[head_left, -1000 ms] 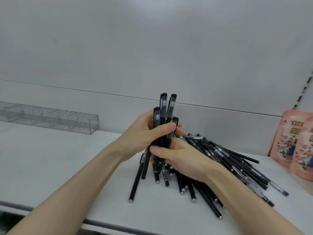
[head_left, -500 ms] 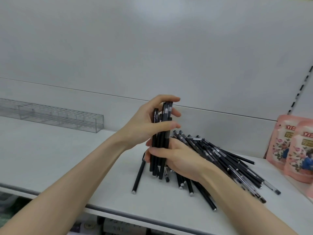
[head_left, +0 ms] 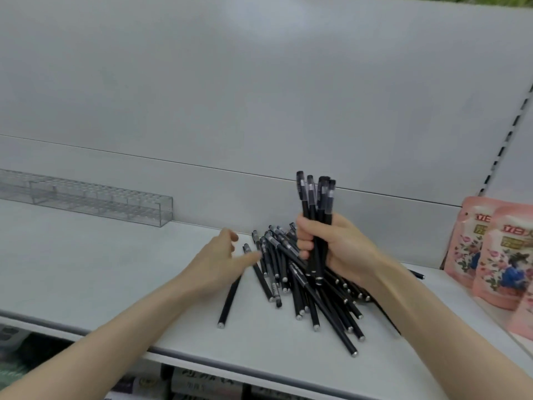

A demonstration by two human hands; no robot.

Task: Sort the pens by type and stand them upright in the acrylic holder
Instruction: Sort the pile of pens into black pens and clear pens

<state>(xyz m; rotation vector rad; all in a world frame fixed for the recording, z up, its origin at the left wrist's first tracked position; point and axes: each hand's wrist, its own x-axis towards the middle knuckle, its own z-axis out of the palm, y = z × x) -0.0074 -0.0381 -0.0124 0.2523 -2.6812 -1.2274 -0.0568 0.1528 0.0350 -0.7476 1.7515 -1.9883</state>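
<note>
My left grip [head_left: 219,261] has let go of the bundle [head_left: 315,203], fingers apart, reaching for the pile [head_left: 288,269]. My right grip [head_left: 331,243] alone clamps the bundle upright. Still gathering, acrylic holder [head_left: 95,202] untouched.

The right hand [head_left: 340,249] is held up, fingers curled tightly round an upright bundle of pens [head_left: 315,203]. The left hand [head_left: 215,262] (slightly blurred) reaches forward lower down, fingers loose, thumb extended, holding nothing. Both forearms are bare.
</note>
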